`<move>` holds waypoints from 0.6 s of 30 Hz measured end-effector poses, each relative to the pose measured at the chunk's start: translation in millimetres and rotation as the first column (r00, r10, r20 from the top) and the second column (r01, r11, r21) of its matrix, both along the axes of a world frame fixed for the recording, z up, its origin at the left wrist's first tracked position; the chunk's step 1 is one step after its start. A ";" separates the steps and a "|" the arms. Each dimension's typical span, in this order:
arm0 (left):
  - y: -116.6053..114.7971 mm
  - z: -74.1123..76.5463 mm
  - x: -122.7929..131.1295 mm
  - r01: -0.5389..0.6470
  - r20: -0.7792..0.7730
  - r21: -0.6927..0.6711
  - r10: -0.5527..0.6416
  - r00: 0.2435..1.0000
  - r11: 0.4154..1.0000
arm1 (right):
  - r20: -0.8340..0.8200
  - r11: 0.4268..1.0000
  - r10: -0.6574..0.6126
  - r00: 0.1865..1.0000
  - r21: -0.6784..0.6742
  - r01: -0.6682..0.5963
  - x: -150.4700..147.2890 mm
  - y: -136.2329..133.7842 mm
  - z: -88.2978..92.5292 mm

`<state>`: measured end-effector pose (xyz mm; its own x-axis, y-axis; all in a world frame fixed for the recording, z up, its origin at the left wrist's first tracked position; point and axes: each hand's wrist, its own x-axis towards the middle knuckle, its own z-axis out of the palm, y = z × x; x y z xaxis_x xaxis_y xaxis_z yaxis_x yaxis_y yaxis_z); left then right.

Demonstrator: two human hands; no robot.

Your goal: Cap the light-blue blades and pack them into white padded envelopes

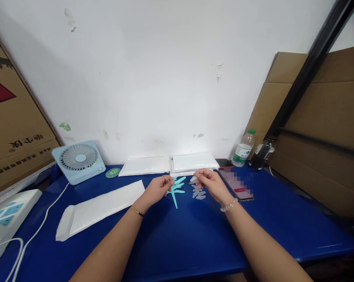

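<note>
My left hand (160, 187) is closed in a pinch beside a loose pile of turquoise plastic sticks (177, 191). Whatever its fingertips may hold cannot be made out. Across from it, my right hand (211, 184) pinches with thumb and forefinger at a small translucent, leaf-shaped piece (193, 179). Several similar translucent pieces (199, 193) lie loose on the table just below those fingers. To the left of my left hand lies a long white padded envelope (103, 207), slanting, its flap end toward me.
White padded packets (146, 165) and a second stack (194, 162) lie along the wall. A phone (237, 186), a water bottle (243, 150) and a dark bottle (262, 153) stand or lie right. Left are a fan (80, 158), green disc (112, 172), power strip (11, 219) and cables.
</note>
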<state>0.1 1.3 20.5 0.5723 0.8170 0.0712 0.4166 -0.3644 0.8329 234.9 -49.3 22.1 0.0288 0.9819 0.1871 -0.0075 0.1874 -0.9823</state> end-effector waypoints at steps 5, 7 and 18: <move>-1.1 -0.2 -1.0 0.008 -0.014 0.076 -0.007 1.000 0.997 | -0.015 0.999 0.045 0.999 -0.024 -0.045 -2.5 0.9 -1.8; -1.5 0.4 -0.9 0.016 -0.025 0.086 -0.014 1.000 0.996 | 0.004 1.000 0.023 1.000 -0.016 -0.023 -3.1 0.9 -2.6; -2.6 0.3 1.1 0.028 -0.059 0.074 -0.023 0.998 0.997 | -0.010 1.000 -0.023 1.000 0.015 0.023 -8.4 2.3 -8.3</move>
